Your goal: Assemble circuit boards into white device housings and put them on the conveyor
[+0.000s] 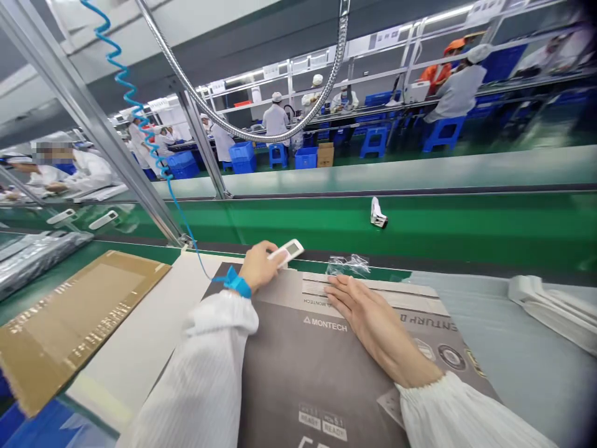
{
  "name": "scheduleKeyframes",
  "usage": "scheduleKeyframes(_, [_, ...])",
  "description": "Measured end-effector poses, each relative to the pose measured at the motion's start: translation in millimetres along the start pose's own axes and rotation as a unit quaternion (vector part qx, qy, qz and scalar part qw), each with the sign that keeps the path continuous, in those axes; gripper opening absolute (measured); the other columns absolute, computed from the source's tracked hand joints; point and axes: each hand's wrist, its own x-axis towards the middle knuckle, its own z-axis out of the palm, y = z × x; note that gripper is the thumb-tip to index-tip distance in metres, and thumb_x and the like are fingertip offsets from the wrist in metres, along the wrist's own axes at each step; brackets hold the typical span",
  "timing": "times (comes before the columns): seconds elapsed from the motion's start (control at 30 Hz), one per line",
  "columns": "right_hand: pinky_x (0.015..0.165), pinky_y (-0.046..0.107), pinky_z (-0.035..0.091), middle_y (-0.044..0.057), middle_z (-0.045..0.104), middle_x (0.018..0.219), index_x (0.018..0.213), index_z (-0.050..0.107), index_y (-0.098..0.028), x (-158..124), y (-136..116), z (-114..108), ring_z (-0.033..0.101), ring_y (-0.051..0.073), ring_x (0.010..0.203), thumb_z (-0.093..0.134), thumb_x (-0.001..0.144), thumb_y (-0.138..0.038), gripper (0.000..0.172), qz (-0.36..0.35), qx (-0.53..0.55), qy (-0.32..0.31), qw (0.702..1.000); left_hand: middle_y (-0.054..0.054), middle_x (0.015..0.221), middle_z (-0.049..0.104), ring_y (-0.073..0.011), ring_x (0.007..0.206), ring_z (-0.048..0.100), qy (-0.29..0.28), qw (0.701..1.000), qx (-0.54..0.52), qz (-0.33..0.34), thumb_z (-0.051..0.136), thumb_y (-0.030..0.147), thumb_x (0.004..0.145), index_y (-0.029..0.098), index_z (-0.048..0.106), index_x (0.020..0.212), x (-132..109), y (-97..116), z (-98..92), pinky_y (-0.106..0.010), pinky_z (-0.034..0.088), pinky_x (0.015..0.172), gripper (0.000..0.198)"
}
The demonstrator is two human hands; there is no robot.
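My left hand (258, 267) grips a white remote control (290, 252) with a small display, holding it just above the far edge of a dark grey MONTECH carton (308, 367). A blue wrist strap (237, 282) circles my left wrist, and its coiled blue cord (140, 102) rises to the upper left. My right hand (368, 309) lies flat on the carton's top, holding nothing. A crumpled clear plastic bag (347, 266) lies just beyond my right fingertips.
A brown cardboard sheet (79, 323) lies to the left, and a white moulded packing piece (545, 311) lies to the right. A small white item (379, 213) rests on the green conveyor belt (298, 224). A co-worker (79, 171) sits at far left, beyond an aluminium frame post (93, 121).
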Motion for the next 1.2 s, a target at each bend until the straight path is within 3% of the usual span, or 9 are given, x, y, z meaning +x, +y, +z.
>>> scheduleKeyframes(0.17, [0.096, 0.030, 0.057, 0.007, 0.070, 0.117, 0.098, 0.070, -0.020, -2, -2, 3, 0.068, 0.021, 0.105, 0.079, 0.076, -0.037, 0.029, 0.009, 0.006, 0.027, 1.000, -0.009, 0.104, 0.069, -0.0180, 0.090, 0.065, 0.113, 0.989, 0.093, -0.018, 0.059, 0.019, 0.090, 0.016, 0.058, 0.118, 64, -8, -20.8, -0.031, 0.051, 0.080, 0.028])
scheduleKeyframes(0.4, [0.084, 0.029, 0.055, 0.006, 0.071, 0.108, 0.091, 0.071, -0.020, 2, 7, 4, 0.066, 0.015, 0.086, 0.082, 0.072, -0.044, 0.032, -0.010, 0.036, -0.002, 0.999, -0.012, 0.133, 0.054, -0.0268, 0.121, 0.053, 0.156, 0.963, 0.214, 0.046, 0.059, 0.034, 0.093, 0.016, 0.059, 0.122, 72, -7, 3.5, -0.051, 0.044, 0.102, 0.034])
scheduleKeyframes(0.53, [0.079, 0.028, 0.051, 0.005, 0.069, 0.105, 0.093, 0.070, -0.020, 4, 7, 4, 0.063, 0.012, 0.080, 0.082, 0.071, -0.044, 0.035, -0.006, 0.065, -0.020, 0.998, -0.010, 0.128, 0.058, -0.0268, 0.118, 0.055, 0.071, 0.964, 0.229, 0.113, 0.060, 0.035, 0.093, 0.015, 0.061, 0.119, 101, 32, 43.7, -0.051, 0.046, 0.100, 0.034])
scheduleKeyframes(0.67, [0.079, 0.029, 0.050, 0.005, 0.068, 0.104, 0.094, 0.068, -0.020, 5, 6, 3, 0.062, 0.012, 0.077, 0.081, 0.072, -0.044, 0.036, 0.008, 0.082, -0.034, 0.996, -0.011, 0.126, 0.060, -0.0254, 0.114, 0.058, -0.039, 0.966, 0.202, 0.157, 0.062, 0.037, 0.091, 0.016, 0.057, 0.126, 134, 100, 111.0, -0.049, 0.046, 0.099, 0.041])
scheduleKeyframes(0.77, [0.078, 0.031, 0.050, 0.005, 0.070, 0.100, 0.097, 0.067, -0.021, 5, 7, 4, 0.063, 0.015, 0.082, 0.083, 0.069, -0.043, 0.038, 0.014, 0.097, -0.032, 0.995, -0.012, 0.127, 0.061, -0.0281, 0.120, 0.055, -0.070, 0.969, 0.161, 0.175, 0.063, 0.040, 0.088, 0.021, 0.055, 0.131, 139, 137, 155.6, -0.045, 0.043, 0.101, 0.047])
scheduleKeyframes(0.83, [0.078, 0.032, 0.050, 0.004, 0.071, 0.098, 0.100, 0.067, -0.022, 4, 6, 5, 0.064, 0.018, 0.086, 0.084, 0.067, -0.040, 0.041, 0.023, 0.106, -0.027, 0.994, -0.015, 0.127, 0.061, -0.0326, 0.125, 0.050, -0.067, 0.974, 0.140, 0.165, 0.065, 0.031, 0.086, 0.019, 0.061, 0.120, 135, 147, 169.7, -0.046, 0.040, 0.102, 0.037])
scheduleKeyframes(0.97, [0.075, 0.030, 0.050, 0.006, 0.071, 0.098, 0.099, 0.067, -0.019, 4, 4, 5, 0.064, 0.016, 0.081, 0.078, 0.075, -0.044, 0.036, 0.016, 0.112, -0.043, 0.993, -0.016, 0.114, 0.065, -0.0338, 0.121, 0.053, -0.068, 0.985, 0.085, 0.136, 0.066, 0.006, 0.074, 0.016, 0.061, 0.092, 125, 135, 154.6, -0.046, 0.041, 0.100, 0.021])
scheduleKeyframes(1.1, [0.064, 0.026, 0.048, 0.009, 0.072, 0.095, 0.094, 0.065, -0.016, 9, -4, 2, 0.059, 0.012, 0.065, 0.068, 0.082, -0.054, 0.040, 0.037, 0.165, -0.007, 0.986, -0.011, 0.096, 0.069, -0.0276, 0.097, 0.065, -0.116, 0.987, -0.008, 0.114, 0.066, 0.000, 0.062, 0.017, 0.051, 0.085, 98, 114, 103.8, -0.039, 0.052, 0.081, 0.033])
scheduleKeyframes(1.2, [0.045, 0.022, 0.035, 0.008, 0.071, 0.092, 0.097, 0.066, -0.016, 8, -14, 0, 0.047, 0.008, 0.050, 0.057, 0.086, -0.064, 0.049, 0.063, 0.197, -0.060, 0.977, -0.005, 0.094, 0.070, -0.0205, 0.087, 0.067, -0.196, 0.965, -0.117, 0.132, 0.062, -0.004, 0.056, 0.019, 0.047, 0.086, 56, 95, 63.4, -0.032, 0.053, 0.074, 0.041])
